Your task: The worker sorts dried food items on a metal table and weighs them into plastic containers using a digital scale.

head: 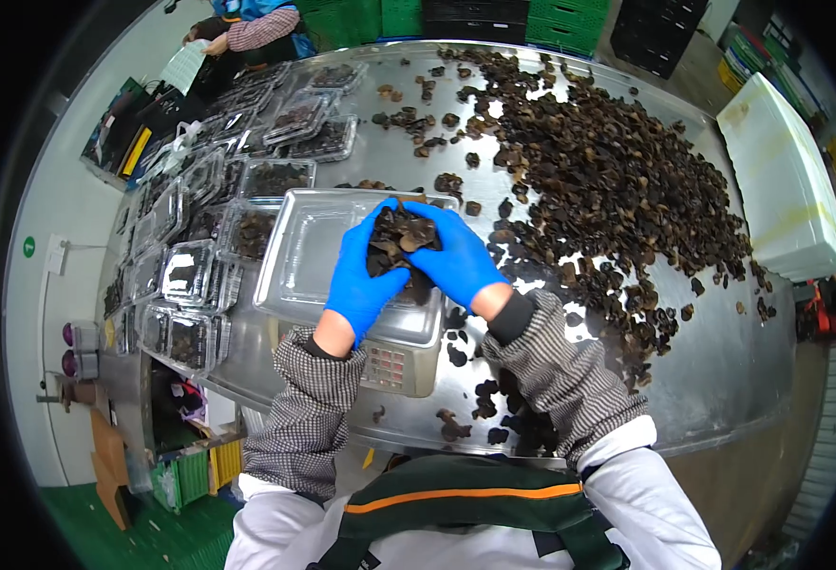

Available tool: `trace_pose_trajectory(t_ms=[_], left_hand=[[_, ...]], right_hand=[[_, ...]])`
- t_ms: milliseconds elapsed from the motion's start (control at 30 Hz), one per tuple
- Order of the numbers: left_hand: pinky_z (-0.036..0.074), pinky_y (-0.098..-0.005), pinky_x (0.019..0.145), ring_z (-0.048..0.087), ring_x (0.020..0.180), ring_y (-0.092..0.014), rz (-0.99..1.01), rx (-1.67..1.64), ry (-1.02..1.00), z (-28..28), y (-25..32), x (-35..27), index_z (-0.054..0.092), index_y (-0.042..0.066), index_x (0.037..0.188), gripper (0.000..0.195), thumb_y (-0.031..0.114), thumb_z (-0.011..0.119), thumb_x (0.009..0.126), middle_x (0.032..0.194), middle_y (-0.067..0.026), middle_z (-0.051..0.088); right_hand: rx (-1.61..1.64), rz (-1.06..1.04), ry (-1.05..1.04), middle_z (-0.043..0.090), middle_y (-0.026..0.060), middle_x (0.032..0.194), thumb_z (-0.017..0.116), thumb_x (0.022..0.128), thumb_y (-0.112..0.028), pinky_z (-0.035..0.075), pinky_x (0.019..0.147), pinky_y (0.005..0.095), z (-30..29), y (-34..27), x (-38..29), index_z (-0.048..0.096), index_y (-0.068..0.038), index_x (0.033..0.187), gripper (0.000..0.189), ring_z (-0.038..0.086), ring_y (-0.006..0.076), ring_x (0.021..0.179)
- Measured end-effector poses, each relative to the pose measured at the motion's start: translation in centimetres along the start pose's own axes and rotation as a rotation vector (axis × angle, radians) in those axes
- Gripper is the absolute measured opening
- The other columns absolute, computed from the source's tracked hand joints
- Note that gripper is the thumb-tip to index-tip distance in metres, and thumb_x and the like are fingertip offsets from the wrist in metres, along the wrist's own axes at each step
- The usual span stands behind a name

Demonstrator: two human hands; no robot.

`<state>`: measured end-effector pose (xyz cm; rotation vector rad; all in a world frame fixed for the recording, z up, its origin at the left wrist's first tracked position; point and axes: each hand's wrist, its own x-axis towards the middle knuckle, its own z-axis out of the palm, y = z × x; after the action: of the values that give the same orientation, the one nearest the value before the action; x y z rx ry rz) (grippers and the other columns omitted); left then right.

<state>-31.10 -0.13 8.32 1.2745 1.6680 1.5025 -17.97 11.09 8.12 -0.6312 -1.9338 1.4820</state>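
Observation:
Blue gloves cover both of my hands. My left hand point(362, 274) and my right hand point(459, 258) cup a clump of wood ear mushrooms point(398, 239) between them. The clump is over the right half of a clear plastic clamshell container point(311, 246), which lies open on a digital scale point(399, 367) with a keypad. Whether the clump rests in the container is hidden by my hands. A large heap of dark brown wood ear mushrooms point(596, 171) spreads over the metal table to the right.
Filled clear clamshell packs point(193, 274) are stacked along the left of the metal table point(731, 370). A white foam box point(781, 178) stands at the right edge. Another person point(258, 32) holds a paper at the far left. Green crates point(567, 25) stand behind the table.

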Motion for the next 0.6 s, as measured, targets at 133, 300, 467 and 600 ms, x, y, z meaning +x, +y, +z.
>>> trace_pose_trajectory(t_ms=[133,300,467,600], left_hand=[[0.035,-0.0379,0.11,0.045,0.128,-0.028,0.082,0.301,0.03,-3.5,-3.1,0.3,0.038,0.009,0.144,0.084,0.0,0.072,0.068,0.136,-0.0139,0.046],[0.041,-0.0418,0.106,0.041,0.132,-0.035,-0.004,0.568,-0.019,-3.6,-1.9,-0.9,0.042,0.019,0.143,0.083,0.003,0.075,0.068,0.143,-0.0171,0.041],[0.053,-0.0306,0.085,0.053,0.121,-0.025,0.057,0.416,0.091,-5.5,-0.2,-2.5,0.05,0.017,0.138,0.067,-0.001,0.068,0.076,0.138,-0.0134,0.048],[0.05,-0.025,0.075,0.058,0.097,-0.012,-0.193,0.083,0.343,-7.9,-1.0,-5.4,0.057,0.013,0.131,0.045,0.007,0.062,0.087,0.119,-0.0068,0.06]], right_hand=[[-0.279,-0.033,-0.106,0.056,0.0198,0.119,0.064,0.08,-0.016,0.049,0.092,0.0407,2.6,0.3,1.9,0.049,-0.014,0.135,0.057,0.058,0.0383,0.108],[-0.6,-0.022,-0.27,0.055,0.0194,0.116,0.059,0.082,-0.015,0.05,0.086,0.0452,1.9,-2.2,1.3,0.043,-0.014,0.138,0.059,0.058,0.0405,0.103],[-0.389,-0.089,0.114,0.057,0.0141,0.107,0.061,0.085,-0.012,0.053,0.071,0.0359,-1.6,-1.9,-2.2,0.056,-0.01,0.125,0.04,0.064,0.0295,0.083],[-0.685,0.172,-0.083,0.058,0.0154,0.105,0.066,0.084,-0.02,0.052,0.072,0.0427,-5.0,4.3,-8.2,0.058,-0.011,0.121,0.039,0.065,0.0327,0.085]])
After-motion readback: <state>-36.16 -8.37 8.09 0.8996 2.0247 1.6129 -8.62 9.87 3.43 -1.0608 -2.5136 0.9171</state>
